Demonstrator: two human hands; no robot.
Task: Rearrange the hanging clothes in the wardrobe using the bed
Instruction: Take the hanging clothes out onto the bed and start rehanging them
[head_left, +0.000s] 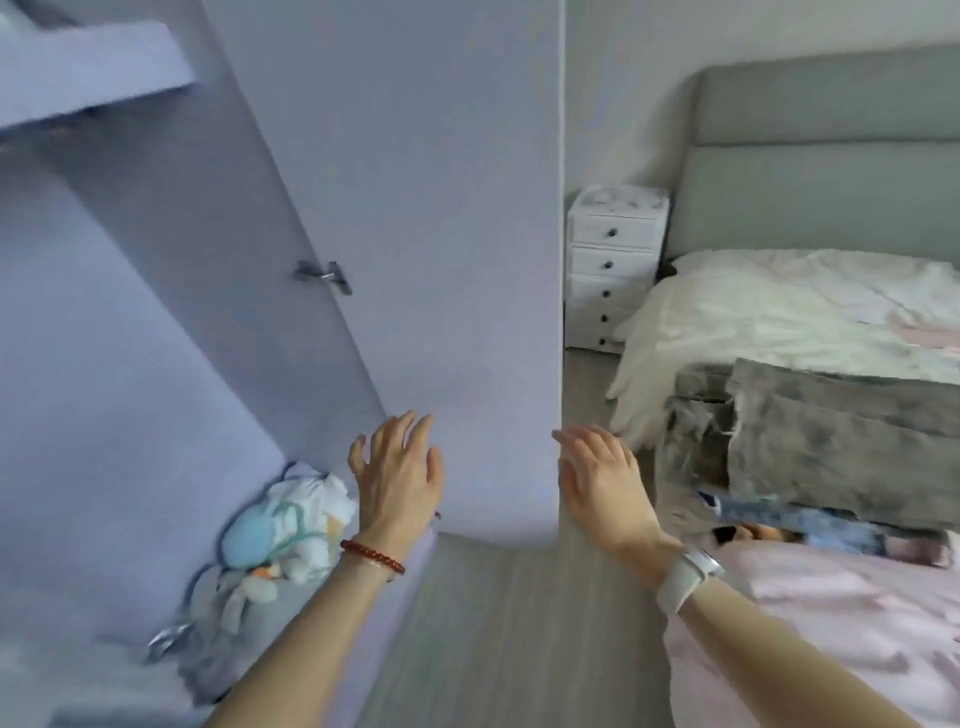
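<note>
A person's left hand (397, 478) rests flat, fingers spread, on the inner face of the open lilac wardrobe door (415, 234), while the right hand (602, 478) hovers at the door's edge, fingers straight, neither grip holding anything. The step looks like working the door, and the next move likely calls for a steady push or pull on that edge. No hanging clothes show in the wardrobe; folded grey and blue garments (831, 441) lie on the pale-sheeted bed (779, 312), and soft toys (275, 540) sit heaped at the wardrobe's foot.

Matt smooth wardrobe door (415, 208) w/ metal hinge (323, 276); fuzzy grey cloth (831, 447).
</note>
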